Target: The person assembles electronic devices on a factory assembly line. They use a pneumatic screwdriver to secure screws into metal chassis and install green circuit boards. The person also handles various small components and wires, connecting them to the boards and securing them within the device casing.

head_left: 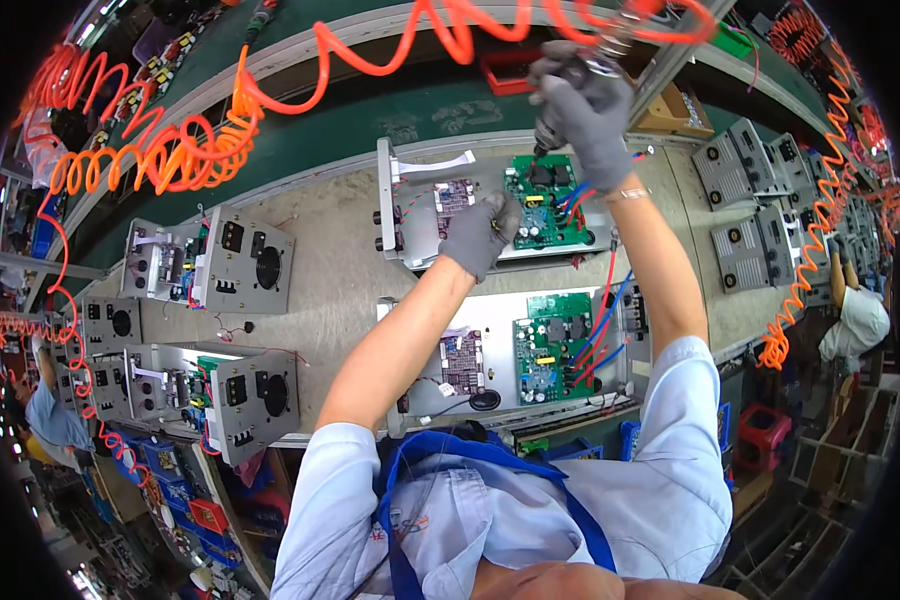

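Note:
In a grey glove, my right hand is wrapped round a dark power screwdriver that hangs from an orange coiled hose. Its tip points down at the upper edge of a green circuit board in the far open metal chassis. My left hand, gloved too, is over this chassis between the green board and a smaller purplish board. Its fingers are curled together, and what they hold is too small to name. Red and blue wires run from the green board beneath my right hand.
Nearer me lies a second open chassis with similar boards. Grey metal units stand at the left, others at the right. Orange coiled hoses hang across the far side. A red tray sits beyond the far chassis. Other people work at both sides.

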### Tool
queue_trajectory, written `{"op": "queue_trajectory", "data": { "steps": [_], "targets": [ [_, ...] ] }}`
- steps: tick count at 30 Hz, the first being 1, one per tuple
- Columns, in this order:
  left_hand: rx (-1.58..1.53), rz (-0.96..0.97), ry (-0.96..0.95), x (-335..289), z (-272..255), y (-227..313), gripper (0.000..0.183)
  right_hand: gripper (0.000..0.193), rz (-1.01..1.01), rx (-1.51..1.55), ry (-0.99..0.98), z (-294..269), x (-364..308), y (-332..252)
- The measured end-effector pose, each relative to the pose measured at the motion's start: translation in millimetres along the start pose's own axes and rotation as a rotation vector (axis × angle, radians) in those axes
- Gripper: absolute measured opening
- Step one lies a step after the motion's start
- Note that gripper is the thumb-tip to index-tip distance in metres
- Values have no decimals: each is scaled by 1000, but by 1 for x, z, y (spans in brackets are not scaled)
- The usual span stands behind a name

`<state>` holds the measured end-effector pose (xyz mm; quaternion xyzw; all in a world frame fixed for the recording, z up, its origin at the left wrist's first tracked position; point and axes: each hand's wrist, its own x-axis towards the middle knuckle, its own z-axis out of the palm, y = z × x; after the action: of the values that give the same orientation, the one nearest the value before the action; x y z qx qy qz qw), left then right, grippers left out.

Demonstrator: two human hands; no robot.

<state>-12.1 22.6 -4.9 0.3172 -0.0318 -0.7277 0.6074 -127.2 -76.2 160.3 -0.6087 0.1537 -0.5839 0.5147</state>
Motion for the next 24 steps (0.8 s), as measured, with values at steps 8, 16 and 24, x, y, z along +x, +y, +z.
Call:
{"op": "queue_trajectory", "data": {
  "steps": [8, 16, 24],
  "targets": [
    [-315, -102, -105, -13, 18, 6, 18, 41, -53, 86, 79, -1, -35, -57],
    [-525, -230, -262, -15, 22, 9, 13, 40, -47, 128, 128, -10, -37, -61],
    [-425, -136, -402, -10, 16, 7, 25, 38, -133, 264, 171, -22, -30, -55]
  ]
}}
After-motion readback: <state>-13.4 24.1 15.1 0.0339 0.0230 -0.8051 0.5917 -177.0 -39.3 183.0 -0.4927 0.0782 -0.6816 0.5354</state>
